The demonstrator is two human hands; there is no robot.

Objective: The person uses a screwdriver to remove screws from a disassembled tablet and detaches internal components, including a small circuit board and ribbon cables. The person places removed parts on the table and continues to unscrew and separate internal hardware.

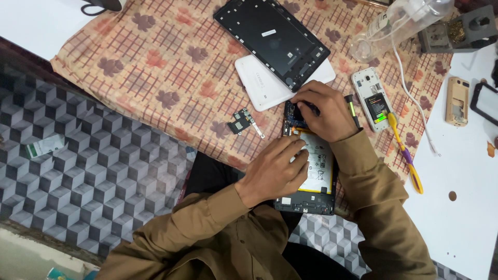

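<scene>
One beige cloth with a red grid and leaf print (166, 67) covers the work surface, its edge falling against a grey and black cube-patterned floor covering (88, 171). On the cloth lie two tablet shells: one black rectangular tablet frame (272, 41), hollow side up, resting partly over one white plastic tablet back cover (259, 85).

A third device, one opened tablet with a white and yellow flat battery (317, 168), lies nearest the person, at the lower edge of the cloth and under both hands. One clear plastic bottle (399, 26) lies tilted at the top right. Two small phones are in view: one white phone with its back off (371, 98), showing a dark battery, and one gold phone (456, 101) on the white surface further right. One yellow and purple plastic pry tool (404, 153) lies beside the white phone, and one small dark circuit part with a ribbon (244, 123) sits alone on the cloth, left of the hands.

The left hand (272, 171) lies palm down over the battery, fingers curled together, tips pressing near its upper edge. The right hand (321, 111) arches over the top end of the opened tablet, fingers bunched narrow at the circuit board; whether it pinches anything cannot be told. Both forearms wear brown sleeves.
</scene>
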